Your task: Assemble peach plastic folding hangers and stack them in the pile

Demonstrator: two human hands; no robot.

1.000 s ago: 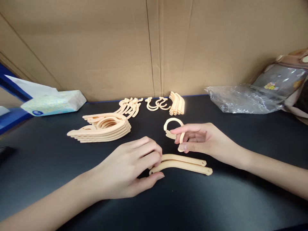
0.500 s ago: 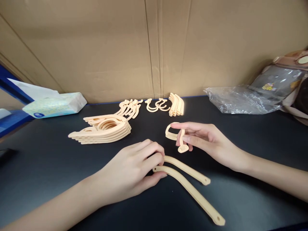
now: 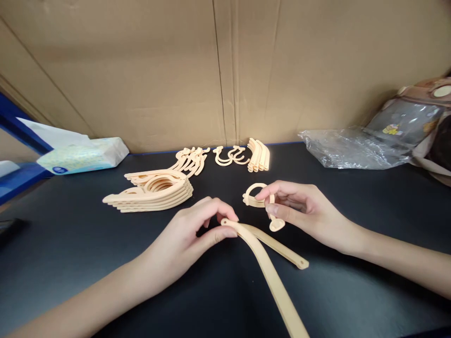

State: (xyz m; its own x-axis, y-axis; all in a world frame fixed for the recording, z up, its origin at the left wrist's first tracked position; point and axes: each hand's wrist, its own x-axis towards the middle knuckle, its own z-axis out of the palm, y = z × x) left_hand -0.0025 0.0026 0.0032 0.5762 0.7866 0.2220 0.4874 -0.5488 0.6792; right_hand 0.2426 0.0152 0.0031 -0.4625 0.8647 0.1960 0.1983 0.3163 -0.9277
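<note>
The left hand (image 3: 186, 239) pinched the joined end of two peach plastic hanger arms (image 3: 268, 263) between thumb and fingertips, fingers curled close together on that end. From the pinch the two arms splayed apart: one ran away toward the person's right across the black tabletop (image 3: 88, 253), ending in a small eyelet, and the other swung down toward the near edge, passing out of view. Just beyond that pinch, the right hand (image 3: 299, 211) held a peach plastic hook piece (image 3: 254, 197), thumb and forefinger closed on its curved loop, the flat foot of the piece hanging below the fingertips, near the arms but apart from them. Farther beyond the left hand's grip lay a stack of assembled hangers (image 3: 151, 192); behind the right hand's grip lay a row of loose hooks (image 3: 229, 156) and a bundle of spare arms (image 3: 259, 156) against the cardboard wall (image 3: 225, 70)
</note>
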